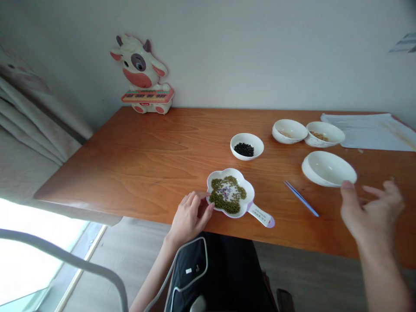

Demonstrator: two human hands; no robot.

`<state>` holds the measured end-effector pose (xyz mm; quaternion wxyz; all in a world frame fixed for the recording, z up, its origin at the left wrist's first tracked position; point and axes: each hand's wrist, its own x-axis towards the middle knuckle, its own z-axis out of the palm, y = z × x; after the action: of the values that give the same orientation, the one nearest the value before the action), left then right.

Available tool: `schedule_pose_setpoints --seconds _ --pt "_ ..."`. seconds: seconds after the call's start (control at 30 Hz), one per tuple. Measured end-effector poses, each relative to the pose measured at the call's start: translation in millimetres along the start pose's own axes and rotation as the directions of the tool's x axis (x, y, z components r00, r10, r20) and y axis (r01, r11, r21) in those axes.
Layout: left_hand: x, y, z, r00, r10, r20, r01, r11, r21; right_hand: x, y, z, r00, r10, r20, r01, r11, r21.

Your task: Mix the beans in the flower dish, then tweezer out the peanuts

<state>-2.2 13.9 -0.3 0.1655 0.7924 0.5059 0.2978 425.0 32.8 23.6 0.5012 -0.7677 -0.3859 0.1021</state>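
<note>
A white flower-shaped dish (249, 189) with a short handle lies near the table's front edge, green mung beans (227, 203) spread over its floor. My left hand (191, 214) grips its left rim between thumb and fingers. On the right, my right hand (373, 208) is raised with fingers apart, slightly blurred, holding nothing. Its thumb tip overlaps the near right edge of a large white bowl (328, 167); whether they touch I cannot tell. No contents show in that bowl. Between the dish and the bowl lie blue chopsticks (301, 198).
Behind the dish stands a small white bowl of black beans (244, 149). Two more white bowls, one with pale contents (286, 134) and one with yellowish bits (319, 136), sit farther back. White paper (373, 130) lies at back right. A cow toy keyboard (143, 82) stands back left.
</note>
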Motion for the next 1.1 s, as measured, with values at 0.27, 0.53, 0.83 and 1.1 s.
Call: schedule_pose_setpoints --seconds 0.27,0.53,0.83,1.1 --pt "1.2 0.8 0.6 0.999 -0.039 -0.026 0.038 0.998 -0.046 -117.6 -47.6 27.4 0.635 0.109 0.765 -0.132 0.991 -0.032" --pt "-1.8 -3.0 1.7 0.992 -0.126 -0.006 0.124 0.979 -0.162 -132.1 -58.4 51.4 0.32 0.199 0.926 -0.514 0.858 -0.007" --pt "-4.1 -3.2 0.8 0.977 -0.211 -0.01 0.2 0.938 -0.282 -129.7 -73.4 44.4 0.361 0.173 0.916 -0.7 0.7 0.143" --pt "-4.3 -4.2 -0.3 0.975 -0.221 -0.004 0.209 0.931 -0.3 -143.0 -66.9 43.3 0.492 0.145 0.858 -0.595 0.775 0.21"
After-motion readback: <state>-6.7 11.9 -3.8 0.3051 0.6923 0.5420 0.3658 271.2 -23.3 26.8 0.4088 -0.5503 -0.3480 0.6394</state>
